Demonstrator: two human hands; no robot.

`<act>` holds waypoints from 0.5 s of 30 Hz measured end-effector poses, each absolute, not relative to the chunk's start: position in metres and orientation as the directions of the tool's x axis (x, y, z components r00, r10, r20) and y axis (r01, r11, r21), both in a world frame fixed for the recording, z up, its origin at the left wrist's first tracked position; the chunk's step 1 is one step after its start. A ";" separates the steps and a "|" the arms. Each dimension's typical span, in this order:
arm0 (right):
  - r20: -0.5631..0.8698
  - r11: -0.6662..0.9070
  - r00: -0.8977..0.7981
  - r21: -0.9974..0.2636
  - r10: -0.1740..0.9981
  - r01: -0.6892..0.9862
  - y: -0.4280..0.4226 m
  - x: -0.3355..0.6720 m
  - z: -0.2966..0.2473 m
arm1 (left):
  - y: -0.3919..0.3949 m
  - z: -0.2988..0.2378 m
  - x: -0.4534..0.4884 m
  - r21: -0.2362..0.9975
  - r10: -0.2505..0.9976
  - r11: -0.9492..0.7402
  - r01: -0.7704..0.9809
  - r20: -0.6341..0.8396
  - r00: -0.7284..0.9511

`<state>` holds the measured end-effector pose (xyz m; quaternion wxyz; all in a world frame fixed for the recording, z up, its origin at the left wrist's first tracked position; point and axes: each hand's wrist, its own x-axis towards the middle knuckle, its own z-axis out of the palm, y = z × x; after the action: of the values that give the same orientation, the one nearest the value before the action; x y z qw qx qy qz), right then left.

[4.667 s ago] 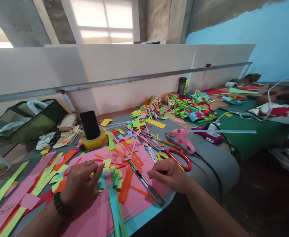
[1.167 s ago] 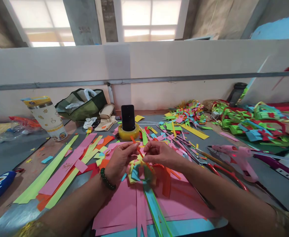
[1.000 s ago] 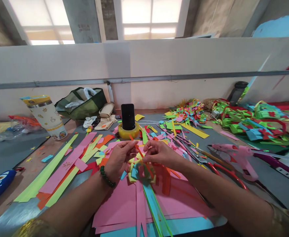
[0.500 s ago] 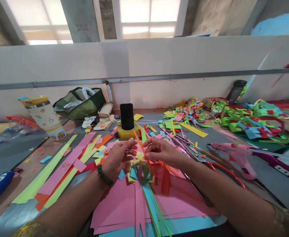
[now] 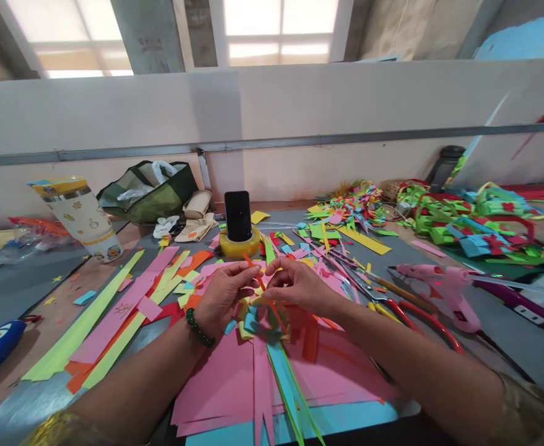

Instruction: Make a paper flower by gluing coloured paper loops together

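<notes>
A narrow orange paper strip (image 5: 261, 284) slants between my two hands, above the paper work. My left hand (image 5: 229, 291), with a dark green bead bracelet at the wrist, pinches the strip near its upper part. The bent fingers of my right hand (image 5: 295, 284) close on it slightly lower down. Right below lies a paper piece of yellow and blue folds (image 5: 252, 322), with pink, blue and green paper strips (image 5: 284, 365) trailing toward me. My fingers partly cover it. Pink paper sheets (image 5: 220, 384) are spread underneath.
A phone (image 5: 238, 215) leans in a yellow tape roll (image 5: 240, 245) straight ahead. Red-handled scissors (image 5: 399, 316) and a pink glue gun (image 5: 451, 288) lie at right. Long paper strips (image 5: 123, 310) and a tumbler (image 5: 83, 220) are at left. Paper scraps and paper baskets (image 5: 490, 232) lie farther back.
My hands have come slightly closer together, and the orange strip has shifted a little left and down. The view has moved slightly; the papers below stay in place.
</notes>
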<state>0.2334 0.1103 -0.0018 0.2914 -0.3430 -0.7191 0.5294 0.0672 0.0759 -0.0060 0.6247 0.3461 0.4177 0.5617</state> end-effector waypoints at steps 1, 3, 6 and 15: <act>0.049 0.183 -0.586 -0.968 0.809 0.171 0.111 0.233 -0.002 | 0.075 -0.006 0.068 0.904 0.991 0.127 -0.409 -0.130 0.022; 0.036 0.143 -0.579 -0.980 0.815 0.139 0.111 0.233 -0.003 | 0.074 -0.004 0.068 0.907 0.992 0.126 -0.402 -0.124 0.032; 0.021 0.096 -0.581 -0.991 0.814 0.098 0.112 0.234 -0.001 | 0.072 -0.003 0.068 0.910 0.992 0.128 -0.393 -0.116 0.054; 0.011 0.106 -0.635 -0.988 0.773 0.112 0.109 0.235 0.001 | 0.072 -0.007 0.066 0.891 0.991 0.131 -0.434 -0.103 0.087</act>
<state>0.2353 0.1087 0.0008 0.2818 -0.3212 -0.6881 0.5865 0.0663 0.0718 -0.0075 0.6440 0.3585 0.3880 0.5533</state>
